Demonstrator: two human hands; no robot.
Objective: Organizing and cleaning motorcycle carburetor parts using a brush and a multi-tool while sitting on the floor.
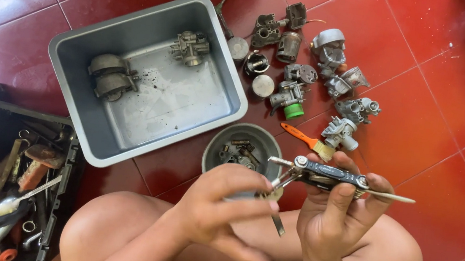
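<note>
- Right hand (336,217): raised above the knees, fingers curled and clamped around the dark body of a folding multi-tool (329,175). Thumb lies across the near face of the body; the fingertips wrap over its far edge.
- Folding multi-tool: held roughly level, its length running left to right. One thin blade sticks out past the right hand's fingers to the right; several blades fan out at the left end.
- Left hand (221,207): fingers drawn together, pinching one of the fanned blades at the tool's left end. A thin blade hangs down below these fingers.
- Small round metal bowl (242,147): on the red tiled floor (438,115) just beyond the hands, with small parts inside.
- Grey plastic tub (147,74): left of the bowl, holding a carburettor and two rounded metal parts.
- Loose carburettors and engine parts (311,78): spread on the tiles beyond the bowl; an orange-handled brush (306,140) lies among them.
- Open toolbox (4,178): lower left, filled with hand tools.
</note>
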